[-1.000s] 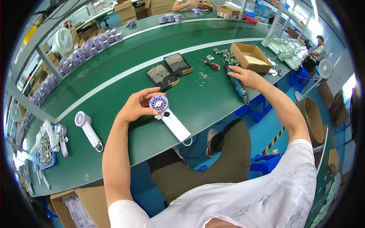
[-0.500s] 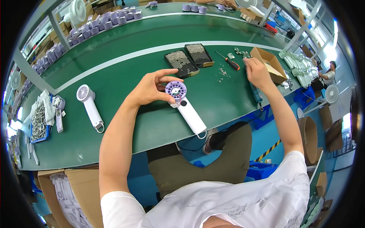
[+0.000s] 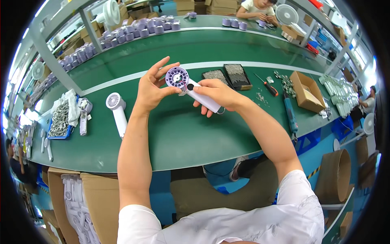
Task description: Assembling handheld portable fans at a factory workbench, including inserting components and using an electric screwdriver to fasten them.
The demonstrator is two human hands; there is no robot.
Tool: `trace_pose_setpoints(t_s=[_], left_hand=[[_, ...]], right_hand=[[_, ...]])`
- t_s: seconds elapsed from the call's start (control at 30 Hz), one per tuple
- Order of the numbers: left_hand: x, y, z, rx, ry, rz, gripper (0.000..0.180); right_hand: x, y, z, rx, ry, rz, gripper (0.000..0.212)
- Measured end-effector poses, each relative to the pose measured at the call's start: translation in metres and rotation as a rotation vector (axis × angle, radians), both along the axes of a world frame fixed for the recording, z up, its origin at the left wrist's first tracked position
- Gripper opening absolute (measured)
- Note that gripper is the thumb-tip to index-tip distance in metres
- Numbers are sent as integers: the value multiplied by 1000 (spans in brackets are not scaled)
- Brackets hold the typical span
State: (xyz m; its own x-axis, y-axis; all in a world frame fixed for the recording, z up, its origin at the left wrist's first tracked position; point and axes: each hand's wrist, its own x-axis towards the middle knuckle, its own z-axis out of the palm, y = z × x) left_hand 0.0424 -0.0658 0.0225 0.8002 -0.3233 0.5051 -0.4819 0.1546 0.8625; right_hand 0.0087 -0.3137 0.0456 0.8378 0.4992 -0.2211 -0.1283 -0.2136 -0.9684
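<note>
A white handheld fan (image 3: 206,101) with an open purple round head is held up over the green bench in front of me. My left hand (image 3: 150,88) curls round the left side of the head, its thumb at the lower rim and the other fingers spread behind. My right hand (image 3: 217,92) wraps the handle, thumb on top near a black round spot, fingers underneath. Thin wires show at the neck, where the head meets the handle. A second white fan (image 3: 118,112) lies to the left of my left forearm.
Beyond my right hand are black trays of small metal parts (image 3: 239,77), a red-handled screwdriver (image 3: 270,88), a teal electric screwdriver (image 3: 290,114) and a cardboard box (image 3: 306,91). A blue tray (image 3: 61,137) of metal rings stands left. Purple fan heads (image 3: 140,29) line the far side.
My right hand has come from beside the cardboard box to the fan's handle. The fan has been raised and tilted in both hands. The view has shifted.
</note>
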Motion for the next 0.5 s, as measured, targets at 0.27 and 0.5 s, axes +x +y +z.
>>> trace_pose_setpoints(t_s=[0.27,0.5], left_hand=[[6,17,-22,-109,-114,135,102],[22,-27,-52,-240,36,293,53]], right_hand=[[3,30,-48,249,-45,-62,34],[0,2,-54,288,-191,-285,30]])
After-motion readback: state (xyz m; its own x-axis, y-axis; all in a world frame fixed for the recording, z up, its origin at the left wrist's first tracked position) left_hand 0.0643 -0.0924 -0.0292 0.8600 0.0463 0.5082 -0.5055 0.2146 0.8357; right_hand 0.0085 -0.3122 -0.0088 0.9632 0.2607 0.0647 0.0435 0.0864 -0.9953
